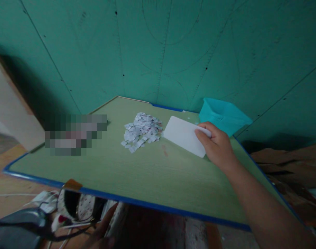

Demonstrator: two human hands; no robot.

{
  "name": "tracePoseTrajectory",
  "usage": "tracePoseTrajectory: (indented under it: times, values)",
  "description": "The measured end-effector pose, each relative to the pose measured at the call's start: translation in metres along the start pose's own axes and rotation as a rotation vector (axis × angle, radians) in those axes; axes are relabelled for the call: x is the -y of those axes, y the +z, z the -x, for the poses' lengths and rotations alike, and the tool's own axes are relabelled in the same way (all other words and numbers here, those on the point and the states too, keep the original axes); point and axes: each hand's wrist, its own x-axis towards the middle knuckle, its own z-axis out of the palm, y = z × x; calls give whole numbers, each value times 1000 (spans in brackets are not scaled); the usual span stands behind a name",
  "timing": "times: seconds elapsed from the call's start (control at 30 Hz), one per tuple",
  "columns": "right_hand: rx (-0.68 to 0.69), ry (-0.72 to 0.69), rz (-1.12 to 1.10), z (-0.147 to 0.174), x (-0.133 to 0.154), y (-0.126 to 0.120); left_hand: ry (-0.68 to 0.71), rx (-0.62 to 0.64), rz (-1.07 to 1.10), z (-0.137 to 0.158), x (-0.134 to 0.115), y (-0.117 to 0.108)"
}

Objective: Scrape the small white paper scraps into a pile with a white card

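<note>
My right hand [218, 147] grips a white flat card [184, 135] with rounded corners by its right end, thumb on top. The card is held tilted over the green tabletop [147, 173]. Just left of its far edge lies a heap of small white paper pieces [143, 129], with loose ones around its front. Behind my right hand stands a turquoise plastic container [224, 116]. Low in the view, below the table's front edge, my left hand [102, 230] shows only in part, dark and blurred; its fingers cannot be made out clearly.
A blurred-out patch [74, 136] covers something at the table's left end. Blue edging [152, 204] runs along the front. A green wall [158, 52] rises behind. Below left are cables and a speckled object [85, 207]; brown sheets [287, 162] lie at the right.
</note>
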Motion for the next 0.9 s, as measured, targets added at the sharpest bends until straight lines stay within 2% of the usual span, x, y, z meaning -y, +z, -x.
tracePoseTrajectory:
  times: [0.2,0.33,0.43,0.6,0.8,0.9]
  values:
    - [95,-55,-4,0,1,3,11,-27,89,-4,6,1]
    - [13,4,11,1,2,-4,59,-107,108,-5,7,3]
    - [-20,28,-9,1,0,-4,45,-118,135,-5,1,5]
    - [53,18,-51,-1,-4,8,62,-141,76,-4,-15,8]
    - [42,140,-164,-2,-7,7,30,-114,64,-3,-11,6]
    - [20,199,-214,-3,-11,7,60,-102,63,-4,-14,5]
